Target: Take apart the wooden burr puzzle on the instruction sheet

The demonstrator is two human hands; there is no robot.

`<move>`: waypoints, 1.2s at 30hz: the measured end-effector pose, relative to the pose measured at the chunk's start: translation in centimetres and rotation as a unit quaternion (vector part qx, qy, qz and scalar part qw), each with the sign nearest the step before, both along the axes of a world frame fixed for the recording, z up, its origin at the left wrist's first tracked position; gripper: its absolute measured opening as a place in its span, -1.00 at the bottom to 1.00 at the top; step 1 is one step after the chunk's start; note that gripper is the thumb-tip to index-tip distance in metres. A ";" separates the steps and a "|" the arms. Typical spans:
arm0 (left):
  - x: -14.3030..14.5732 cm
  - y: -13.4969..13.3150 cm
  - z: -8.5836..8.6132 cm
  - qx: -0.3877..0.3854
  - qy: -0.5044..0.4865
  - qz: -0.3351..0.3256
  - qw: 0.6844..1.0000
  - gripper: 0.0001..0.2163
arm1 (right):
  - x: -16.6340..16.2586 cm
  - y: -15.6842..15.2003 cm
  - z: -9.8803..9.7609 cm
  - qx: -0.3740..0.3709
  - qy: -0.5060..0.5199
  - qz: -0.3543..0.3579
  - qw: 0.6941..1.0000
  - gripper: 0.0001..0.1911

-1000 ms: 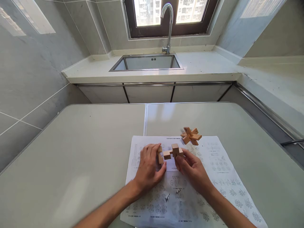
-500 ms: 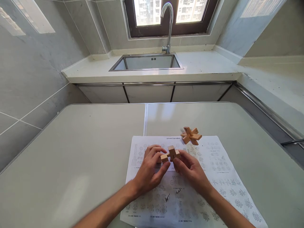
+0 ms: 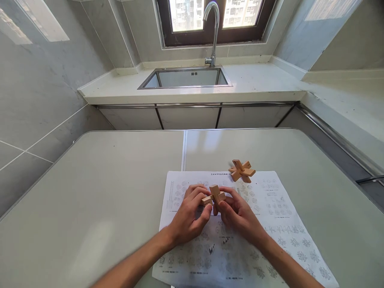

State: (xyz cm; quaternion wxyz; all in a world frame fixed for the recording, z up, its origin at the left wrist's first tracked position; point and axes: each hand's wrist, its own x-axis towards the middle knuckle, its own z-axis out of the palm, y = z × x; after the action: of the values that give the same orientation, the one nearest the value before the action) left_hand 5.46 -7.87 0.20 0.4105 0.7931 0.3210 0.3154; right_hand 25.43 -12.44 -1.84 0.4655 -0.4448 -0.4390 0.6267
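A small wooden puzzle of crossed light-wood bars is held just above a printed paper sheet. My left hand pinches its left end with fingers and thumb. My right hand grips its right side, fingers curled around the bars. Both hands meet at the puzzle, and part of it is hidden behind my fingers. A second, darker wooden cross puzzle lies at the sheet's far edge, clear of both hands.
The sheet lies on a pale table with a seam down its middle. Beyond it stand a counter with a steel sink and tall tap under a window. Grey tiled walls rise left and right.
The separate bars in my hands have come together into a tighter cross. Both hands have closed in toward each other. The darker puzzle has not moved.
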 end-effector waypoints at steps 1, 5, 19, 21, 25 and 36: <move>0.0 0.0 0.0 -0.001 -0.001 -0.002 1.000 -0.82 | 0.0 0.0 0.0 -0.002 0.004 0.003 1.000 -0.40; 0.0 0.0 0.3 -0.005 -0.009 -0.020 1.000 -0.78 | 0.3 -0.1 -0.3 -0.011 0.025 0.023 0.999 -0.39; 0.0 0.2 0.8 -0.026 -0.033 -0.048 0.998 -0.81 | 0.6 -0.6 -0.7 -0.065 0.162 0.120 0.977 -0.50; 0.0 0.2 0.8 -0.032 -0.029 -0.041 0.998 -0.81 | 0.6 -0.6 -0.5 -0.067 0.164 0.126 0.976 -0.54; 0.0 0.2 0.6 -0.040 -0.035 -0.027 0.998 -0.83 | 0.2 -0.7 -0.1 -0.024 0.128 0.131 0.983 -0.56; 0.3 0.2 0.5 -0.045 -0.047 0.047 0.997 -0.87 | -0.8 -0.9 -0.4 0.086 -0.153 -0.046 0.983 -0.65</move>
State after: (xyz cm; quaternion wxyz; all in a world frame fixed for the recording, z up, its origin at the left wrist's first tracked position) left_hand 5.72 -7.65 0.72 0.4450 0.7425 0.3517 0.3564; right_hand 24.62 -13.32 -2.26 0.4579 -0.5133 -0.5362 0.4891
